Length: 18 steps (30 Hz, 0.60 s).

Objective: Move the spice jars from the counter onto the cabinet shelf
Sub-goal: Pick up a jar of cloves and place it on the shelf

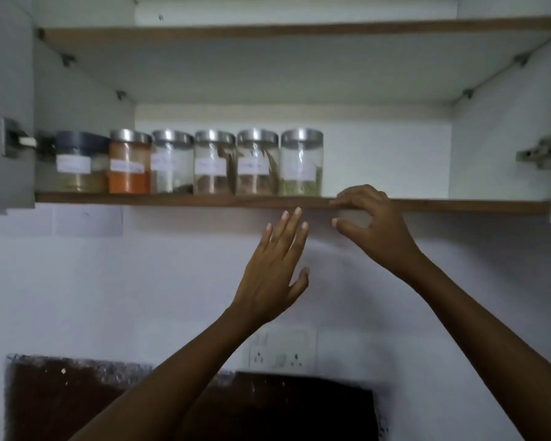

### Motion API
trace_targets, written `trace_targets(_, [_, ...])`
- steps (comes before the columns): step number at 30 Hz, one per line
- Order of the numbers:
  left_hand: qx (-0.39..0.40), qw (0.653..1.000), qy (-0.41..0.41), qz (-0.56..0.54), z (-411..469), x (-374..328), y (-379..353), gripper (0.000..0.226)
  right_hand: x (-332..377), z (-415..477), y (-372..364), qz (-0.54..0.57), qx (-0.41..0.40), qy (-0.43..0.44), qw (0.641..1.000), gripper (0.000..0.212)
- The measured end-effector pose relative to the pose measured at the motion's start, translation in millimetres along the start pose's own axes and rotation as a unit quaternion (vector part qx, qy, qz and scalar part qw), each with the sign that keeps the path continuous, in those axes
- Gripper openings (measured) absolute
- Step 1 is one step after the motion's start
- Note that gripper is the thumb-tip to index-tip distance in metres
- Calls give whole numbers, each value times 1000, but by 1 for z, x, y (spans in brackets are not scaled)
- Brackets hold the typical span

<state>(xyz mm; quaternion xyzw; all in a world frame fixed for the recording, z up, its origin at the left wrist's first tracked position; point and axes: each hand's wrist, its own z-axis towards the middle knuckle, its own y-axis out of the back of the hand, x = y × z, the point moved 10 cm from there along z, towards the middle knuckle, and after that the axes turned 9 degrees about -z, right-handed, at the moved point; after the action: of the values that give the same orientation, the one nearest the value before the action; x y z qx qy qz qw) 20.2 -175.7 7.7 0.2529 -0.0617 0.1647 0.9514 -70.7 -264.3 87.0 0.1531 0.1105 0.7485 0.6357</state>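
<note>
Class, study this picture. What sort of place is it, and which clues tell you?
Probably a home kitchen: labelled spice jars stand in a row on a cabinet shelf, and a socket sits below it.

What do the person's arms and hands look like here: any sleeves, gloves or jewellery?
The left forearm and right forearm are bare down to the frame's edge, with no sleeve in view. The left hand and right hand wear no gloves, and no ring, watch or bracelet shows. The fingernails look plain and unpainted, though the picture is slightly soft.
</note>
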Motion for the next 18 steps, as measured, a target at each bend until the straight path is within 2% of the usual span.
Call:
trace_targets(3, [3,997,5,-83,-21,-36,-7,49,-9,-53,4,22,66,-34,997,15])
trace_targets(6, [32,990,0,-136,-45,-70,-28,36,-33,-118,-5,48,139,-97,984,15])
trace_targets(10, [127,974,-5,-189,-88,-110,-77,35,-71,-209,-24,71,197,-182,961,16])
trace_targets(14, [242,941,-13,-237,-141,-147,-136,35,-103,-298,-44,73,245,-245,935,20])
trace_targets(18, [341,904,27,-255,-194,-161,-193,35,-138,-379,-69,48,299,-301,904,22])
